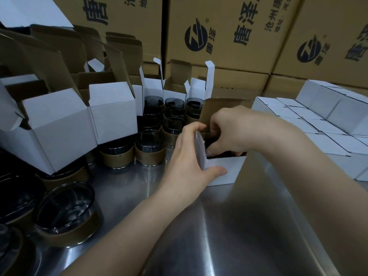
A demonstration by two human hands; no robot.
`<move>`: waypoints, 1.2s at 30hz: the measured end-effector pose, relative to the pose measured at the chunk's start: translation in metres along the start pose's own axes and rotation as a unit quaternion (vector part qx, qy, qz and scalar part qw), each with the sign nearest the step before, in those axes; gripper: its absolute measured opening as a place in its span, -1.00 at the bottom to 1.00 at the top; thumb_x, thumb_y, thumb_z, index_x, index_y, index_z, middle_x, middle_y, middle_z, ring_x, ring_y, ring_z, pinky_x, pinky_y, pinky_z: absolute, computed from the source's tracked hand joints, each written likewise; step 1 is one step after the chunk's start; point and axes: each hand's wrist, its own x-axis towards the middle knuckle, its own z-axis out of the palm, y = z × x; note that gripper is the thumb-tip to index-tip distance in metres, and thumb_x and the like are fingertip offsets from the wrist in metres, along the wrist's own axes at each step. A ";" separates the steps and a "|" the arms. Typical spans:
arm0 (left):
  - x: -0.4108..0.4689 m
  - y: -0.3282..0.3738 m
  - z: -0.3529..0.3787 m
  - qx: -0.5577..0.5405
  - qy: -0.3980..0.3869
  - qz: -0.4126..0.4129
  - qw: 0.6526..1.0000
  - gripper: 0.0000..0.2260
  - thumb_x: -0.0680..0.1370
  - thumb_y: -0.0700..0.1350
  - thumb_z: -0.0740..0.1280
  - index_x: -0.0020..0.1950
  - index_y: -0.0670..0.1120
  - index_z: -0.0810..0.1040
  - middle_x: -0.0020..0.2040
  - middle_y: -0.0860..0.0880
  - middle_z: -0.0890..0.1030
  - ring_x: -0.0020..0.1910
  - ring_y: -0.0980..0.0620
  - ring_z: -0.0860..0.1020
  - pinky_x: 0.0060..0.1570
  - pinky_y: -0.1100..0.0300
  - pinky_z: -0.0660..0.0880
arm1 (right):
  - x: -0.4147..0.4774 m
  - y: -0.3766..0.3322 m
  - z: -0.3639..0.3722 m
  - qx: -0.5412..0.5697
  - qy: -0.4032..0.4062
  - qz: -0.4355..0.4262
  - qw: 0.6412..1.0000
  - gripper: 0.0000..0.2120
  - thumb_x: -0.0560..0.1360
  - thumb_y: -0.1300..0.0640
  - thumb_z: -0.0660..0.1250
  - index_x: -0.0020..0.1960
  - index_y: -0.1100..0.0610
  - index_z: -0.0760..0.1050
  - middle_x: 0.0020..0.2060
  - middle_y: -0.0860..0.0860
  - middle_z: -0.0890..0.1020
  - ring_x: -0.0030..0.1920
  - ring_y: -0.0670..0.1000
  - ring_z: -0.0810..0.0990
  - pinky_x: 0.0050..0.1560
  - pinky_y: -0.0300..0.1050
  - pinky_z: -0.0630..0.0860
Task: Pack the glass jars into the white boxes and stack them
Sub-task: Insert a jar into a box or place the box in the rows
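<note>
- Left grip (191,154) wrapped round white box (223,173), thumb across its front, box upright on steel surface (219,226).
- Right grip (225,130) curled down into open top; contents hidden, glass jar presumably inside.
- Lid flap (211,108) upright behind, nearer right grip.

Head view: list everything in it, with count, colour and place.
open box: one, white with brown inside, table centre, between both hands
empty boxes: several, white, flaps up, left and rear
jars: many, dark glass with brown bands, left and centre
closed boxes: many, white, stacked at right
cartons: several, brown with dark print, along the back
table: one, steel grey, underneath everything
left hand: one, grips the open box's left side
right hand: one, fingers curled into the open box's top
</note>
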 end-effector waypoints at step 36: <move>0.004 0.019 -0.014 -0.121 -0.017 -0.101 0.987 -0.72 0.66 -0.15 0.17 0.25 0.08 0.60 0.36 0.10 0.39 0.29 0.32 0.38 0.19 0.57 0.28 | 0.007 0.060 0.066 0.624 0.099 -0.028 0.774 -0.73 0.50 0.29 0.38 0.06 -0.05 0.55 -0.30 -0.13 0.67 -0.43 -0.14 0.56 -0.48 -0.31 0.43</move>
